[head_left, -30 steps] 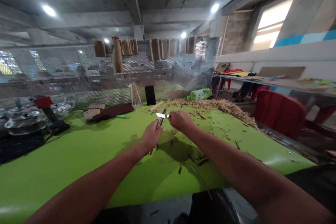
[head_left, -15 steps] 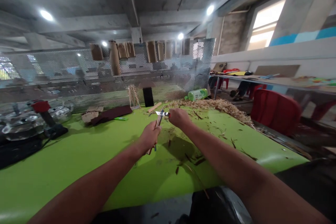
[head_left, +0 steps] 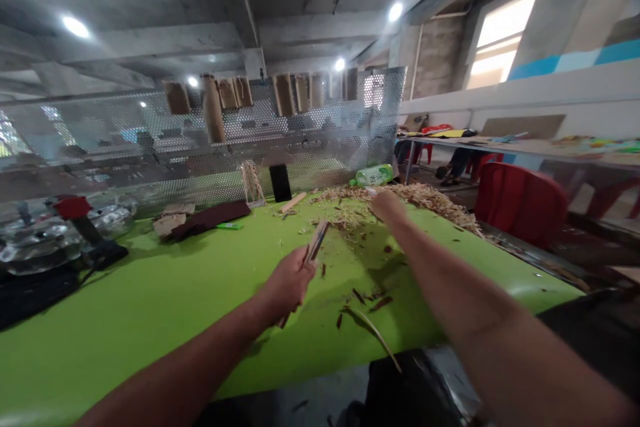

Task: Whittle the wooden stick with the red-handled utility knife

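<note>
Wooden stick (head_left: 316, 241) gripped in left hand (head_left: 289, 283), tip up, held off worktop (head_left: 125, 307).
Right hand (head_left: 389, 207) curled over wood shavings (head_left: 345, 210), hold unclear.

green table (head_left: 150, 307) | heaped wood shavings (head_left: 350, 203) | scattered wood chips (head_left: 367, 300) | dark maroon sheet (head_left: 210, 213)

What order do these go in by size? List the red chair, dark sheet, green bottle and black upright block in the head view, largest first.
1. Red plastic chair
2. Dark sheet
3. Green plastic bottle and black upright block: these look alike in size, and their distance from the camera leaves them unranked.
</note>
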The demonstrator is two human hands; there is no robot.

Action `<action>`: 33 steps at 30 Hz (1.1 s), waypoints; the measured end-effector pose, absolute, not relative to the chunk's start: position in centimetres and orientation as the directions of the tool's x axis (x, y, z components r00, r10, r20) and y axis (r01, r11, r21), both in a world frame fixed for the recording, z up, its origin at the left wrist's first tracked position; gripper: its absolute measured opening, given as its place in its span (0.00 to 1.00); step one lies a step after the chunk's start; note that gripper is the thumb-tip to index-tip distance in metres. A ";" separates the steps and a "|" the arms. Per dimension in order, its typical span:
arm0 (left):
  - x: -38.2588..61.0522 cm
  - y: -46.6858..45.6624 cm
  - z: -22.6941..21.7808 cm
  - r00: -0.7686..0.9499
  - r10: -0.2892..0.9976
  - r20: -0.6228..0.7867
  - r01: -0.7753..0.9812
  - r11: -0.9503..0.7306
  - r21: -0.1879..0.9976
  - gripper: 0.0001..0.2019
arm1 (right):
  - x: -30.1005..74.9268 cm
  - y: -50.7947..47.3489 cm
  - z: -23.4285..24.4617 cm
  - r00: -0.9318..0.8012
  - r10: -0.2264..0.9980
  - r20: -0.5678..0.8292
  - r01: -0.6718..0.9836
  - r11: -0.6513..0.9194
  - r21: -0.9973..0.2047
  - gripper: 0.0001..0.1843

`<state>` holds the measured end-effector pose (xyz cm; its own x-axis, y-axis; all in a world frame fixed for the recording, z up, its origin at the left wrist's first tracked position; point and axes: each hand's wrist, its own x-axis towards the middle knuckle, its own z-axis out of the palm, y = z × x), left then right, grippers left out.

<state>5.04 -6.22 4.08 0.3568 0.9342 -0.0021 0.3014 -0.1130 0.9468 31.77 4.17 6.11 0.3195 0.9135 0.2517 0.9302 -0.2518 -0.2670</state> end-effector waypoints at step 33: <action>4.4 -3.6 3.5 0.279 0.960 0.031 0.124 -0.069 0.990 0.09 | 20.9 2.4 3.5 -0.189 0.920 0.344 0.976 0.215 -0.040 0.19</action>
<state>4.38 -3.63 3.52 0.2795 0.9596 0.0315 0.1239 -0.0685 0.9899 20.93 2.42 3.47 -0.1885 0.9200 0.3436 0.9758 0.2150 -0.0403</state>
